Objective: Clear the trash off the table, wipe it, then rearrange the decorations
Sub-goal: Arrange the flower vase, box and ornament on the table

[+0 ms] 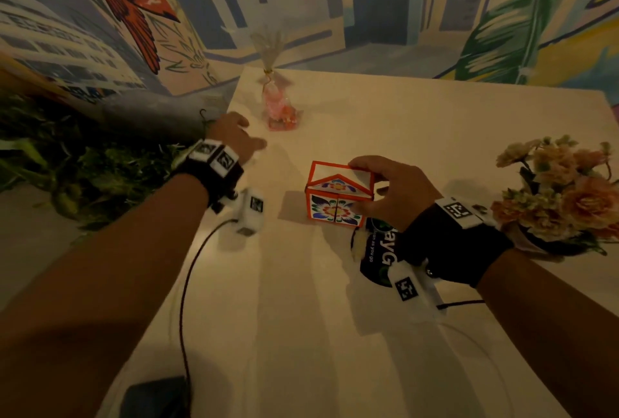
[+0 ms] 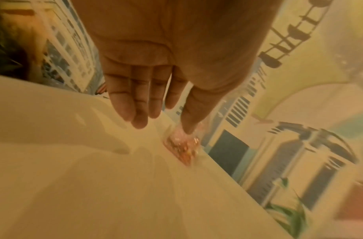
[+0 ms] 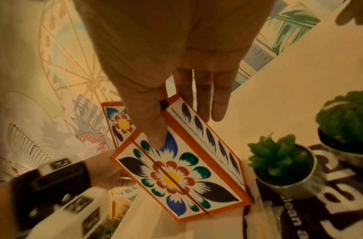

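A small house-shaped box (image 1: 335,198) with orange edges and painted flowers stands mid-table. My right hand (image 1: 363,185) grips it from the right. In the right wrist view the thumb presses the flowered front of the box (image 3: 176,179) and the fingers (image 3: 217,111) reach over the roof. My left hand (image 1: 251,133) hovers with straight fingers at the table's left edge, just short of a pink cellophane-wrapped gift bag (image 1: 281,109). Seen from the left wrist, the left hand (image 2: 155,119) holds nothing, and the gift bag (image 2: 182,148) lies just beyond the thumb.
A pot of peach artificial flowers (image 1: 556,196) stands at the right edge. A black printed wipes pack (image 1: 376,253) lies under my right wrist. Two small green cactus pots (image 3: 280,163) (image 3: 348,119) sit beside the box. The cream table (image 1: 301,317) meets mural walls; plants lie left.
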Demonstrator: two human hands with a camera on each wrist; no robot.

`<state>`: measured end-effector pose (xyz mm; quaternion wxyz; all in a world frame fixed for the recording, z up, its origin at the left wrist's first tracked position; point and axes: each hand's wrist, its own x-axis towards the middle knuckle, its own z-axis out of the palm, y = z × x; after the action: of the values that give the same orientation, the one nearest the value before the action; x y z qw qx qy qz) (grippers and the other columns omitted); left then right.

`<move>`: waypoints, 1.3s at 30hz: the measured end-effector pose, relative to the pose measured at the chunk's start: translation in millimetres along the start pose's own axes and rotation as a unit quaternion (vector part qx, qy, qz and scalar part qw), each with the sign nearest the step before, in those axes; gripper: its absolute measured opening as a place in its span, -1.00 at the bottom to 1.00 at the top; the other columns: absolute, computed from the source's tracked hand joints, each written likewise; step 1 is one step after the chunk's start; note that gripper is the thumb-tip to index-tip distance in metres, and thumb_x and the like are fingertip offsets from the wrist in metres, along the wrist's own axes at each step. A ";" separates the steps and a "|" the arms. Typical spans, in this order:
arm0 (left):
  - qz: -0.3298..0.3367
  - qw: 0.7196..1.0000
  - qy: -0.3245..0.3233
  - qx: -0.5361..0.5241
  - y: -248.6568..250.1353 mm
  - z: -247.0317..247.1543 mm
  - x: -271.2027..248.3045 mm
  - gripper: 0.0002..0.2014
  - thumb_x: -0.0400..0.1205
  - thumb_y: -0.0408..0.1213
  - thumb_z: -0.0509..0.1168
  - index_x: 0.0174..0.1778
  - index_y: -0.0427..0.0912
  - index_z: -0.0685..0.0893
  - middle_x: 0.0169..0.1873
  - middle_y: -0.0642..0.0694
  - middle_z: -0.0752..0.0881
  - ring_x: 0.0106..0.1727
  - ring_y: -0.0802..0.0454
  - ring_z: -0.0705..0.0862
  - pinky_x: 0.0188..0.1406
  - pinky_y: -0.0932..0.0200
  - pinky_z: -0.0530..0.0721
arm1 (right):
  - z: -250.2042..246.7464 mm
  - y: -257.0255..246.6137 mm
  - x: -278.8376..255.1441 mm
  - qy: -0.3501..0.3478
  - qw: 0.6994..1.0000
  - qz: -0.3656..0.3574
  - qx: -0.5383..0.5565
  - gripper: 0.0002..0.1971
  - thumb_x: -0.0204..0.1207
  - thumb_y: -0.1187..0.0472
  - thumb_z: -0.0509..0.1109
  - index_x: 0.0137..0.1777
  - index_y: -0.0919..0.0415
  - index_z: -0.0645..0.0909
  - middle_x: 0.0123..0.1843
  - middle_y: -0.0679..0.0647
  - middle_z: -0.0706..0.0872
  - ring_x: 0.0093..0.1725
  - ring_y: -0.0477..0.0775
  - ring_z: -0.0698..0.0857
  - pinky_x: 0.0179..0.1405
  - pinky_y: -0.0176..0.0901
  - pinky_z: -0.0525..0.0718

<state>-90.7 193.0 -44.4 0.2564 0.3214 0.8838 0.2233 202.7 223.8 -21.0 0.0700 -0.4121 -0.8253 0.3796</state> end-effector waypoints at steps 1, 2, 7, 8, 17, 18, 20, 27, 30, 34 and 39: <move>0.000 1.000 0.017 -0.010 6.0 -5.2 12.1 -0.37 0.35 -0.07 0.56 0.29 -0.13 0.49 0.17 -0.20 0.68 0.07 -0.23 0.71 0.11 -0.16 0.72 | -0.2 0.3 0.1 0.001 1.000 0.001 0.002 -0.34 0.26 0.16 0.62 0.37 -0.06 0.48 0.28 -0.11 0.64 0.16 -0.09 0.62 0.28 -0.09 0.64; 0.007 0.999 0.035 -0.020 13.7 -8.5 24.3 -0.29 0.32 -0.01 0.56 0.34 -0.13 0.47 0.17 -0.18 0.68 0.08 -0.21 0.72 0.12 -0.13 0.72 | -0.6 0.2 -0.2 0.003 1.000 0.003 0.003 -0.34 0.26 0.17 0.62 0.37 -0.07 0.49 0.28 -0.10 0.65 0.17 -0.06 0.63 0.28 -0.05 0.65; 0.008 0.999 -0.013 -0.047 45.2 -3.9 67.6 0.02 0.11 0.26 0.55 0.45 -0.09 0.37 0.18 -0.17 0.66 -0.02 -0.20 0.74 0.04 -0.18 0.74 | -1.0 -1.9 -3.3 0.013 1.000 0.005 0.014 -0.36 0.28 0.19 0.61 0.37 -0.05 0.50 0.30 -0.06 0.65 0.19 -0.06 0.64 0.28 -0.11 0.65; 0.007 0.999 -0.017 -0.046 49.3 -0.3 72.4 -0.01 0.13 0.28 0.53 0.43 -0.12 0.42 0.13 -0.17 0.68 -0.06 -0.20 0.75 0.03 -0.18 0.74 | -0.5 -2.0 -3.8 0.014 1.000 0.006 0.015 -0.36 0.28 0.19 0.61 0.38 -0.05 0.50 0.31 -0.07 0.64 0.19 -0.08 0.63 0.28 -0.14 0.65; 0.026 0.999 -0.012 -0.013 61.4 6.8 59.9 -0.60 0.48 -0.06 0.45 0.18 -0.12 0.62 0.01 -0.12 0.69 -0.16 -0.13 0.65 -0.24 0.17 0.57 | 1.0 -1.8 -4.9 0.024 0.999 0.013 0.030 -0.35 0.29 0.23 0.60 0.40 -0.05 0.50 0.36 -0.06 0.62 0.21 -0.08 0.62 0.26 -0.23 0.62; 0.029 0.999 -0.012 -0.013 57.1 5.5 55.9 -0.59 0.43 -0.07 0.47 0.15 -0.12 0.64 -0.02 -0.11 0.71 -0.14 -0.14 0.69 -0.18 0.13 0.64 | 1.2 -1.8 -5.2 0.025 0.999 0.014 0.028 -0.35 0.29 0.22 0.60 0.40 -0.06 0.50 0.36 -0.07 0.62 0.18 -0.12 0.60 0.23 -0.27 0.61; 0.033 0.999 -0.016 -0.014 46.6 3.1 44.8 -0.70 0.34 -0.06 0.50 -0.07 -0.04 0.66 -0.16 -0.05 0.75 -0.17 -0.11 0.75 -0.18 0.08 0.73 | 1.1 -2.0 -5.2 0.024 0.999 0.018 0.028 -0.35 0.30 0.21 0.60 0.40 -0.08 0.50 0.36 -0.09 0.61 0.14 -0.19 0.55 0.17 -0.35 0.55; 0.073 0.994 -0.081 -0.006 -1.4 5.8 -24.4 -0.71 0.25 -0.10 0.42 -0.10 0.21 0.75 -0.31 0.03 0.80 -0.26 0.05 0.78 -0.16 -0.01 0.80 | 0.4 -3.5 -5.5 0.020 0.999 0.014 0.034 -0.34 0.28 0.23 0.61 0.40 -0.02 0.51 0.37 -0.06 0.62 0.24 -0.06 0.61 0.30 -0.18 0.61; 0.079 0.996 -0.040 0.031 -15.8 12.7 -45.0 -0.55 0.18 0.02 0.48 0.00 0.05 0.73 -0.17 0.02 0.78 -0.11 0.00 0.74 -0.03 -0.01 0.75 | 1.3 -1.5 -5.2 0.022 0.999 0.013 0.028 -0.33 0.26 0.21 0.62 0.39 -0.02 0.52 0.33 -0.05 0.64 0.21 -0.02 0.63 0.30 -0.07 0.63; 0.087 0.996 -0.007 0.029 -18.9 22.4 -64.1 -0.58 0.29 -0.07 0.55 0.04 -0.10 0.71 -0.10 -0.07 0.76 -0.06 -0.08 0.71 -0.02 -0.01 0.73 | 0.1 -1.3 -4.4 0.016 1.000 0.017 0.016 -0.34 0.25 0.19 0.62 0.37 -0.05 0.51 0.27 -0.08 0.66 0.19 -0.04 0.62 0.30 -0.05 0.63; 0.083 0.995 0.014 0.054 -8.0 28.3 -78.8 -0.63 0.40 -0.13 0.51 0.05 -0.19 0.67 -0.04 -0.14 0.74 0.01 -0.16 0.69 -0.04 0.09 0.65 | -4.7 -6.2 -4.2 -0.001 1.000 0.007 -0.020 -0.37 0.27 0.21 0.60 0.35 -0.02 0.48 0.24 -0.05 0.67 0.10 -0.09 0.59 0.25 -0.13 0.61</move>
<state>-25.3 140.2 -46.2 0.2070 0.4035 0.8685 0.2000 203.5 221.0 -12.6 0.0581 -0.4185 -0.8301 0.3639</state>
